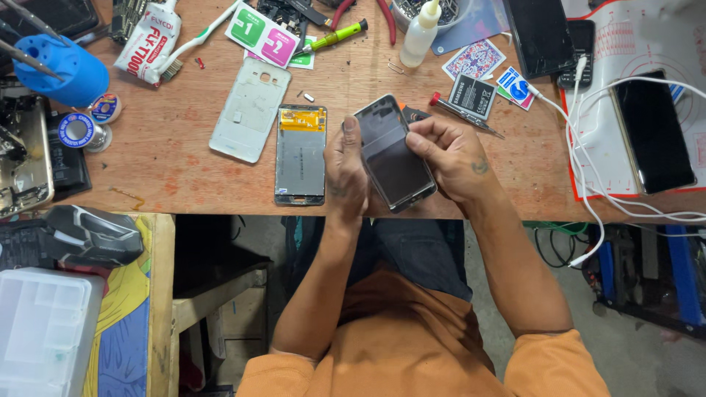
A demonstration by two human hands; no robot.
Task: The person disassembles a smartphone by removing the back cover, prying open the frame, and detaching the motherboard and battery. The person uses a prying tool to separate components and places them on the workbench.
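Two hands [346,173] [448,158], one phone screen [393,158], one phone frame [300,154], one white back cover [250,110], one battery [471,95], one glue tube [151,40], one squeeze bottle [421,33], two solder spools [77,131] [107,108].

Both my hands on one dark phone screen assembly [393,154] over the near edge of the wooden bench [176,158]. Left hand [346,173] grips its left side; right hand [448,154] pinches its far right edge. Just left: bare phone frame [300,154], then white back cover [250,110].
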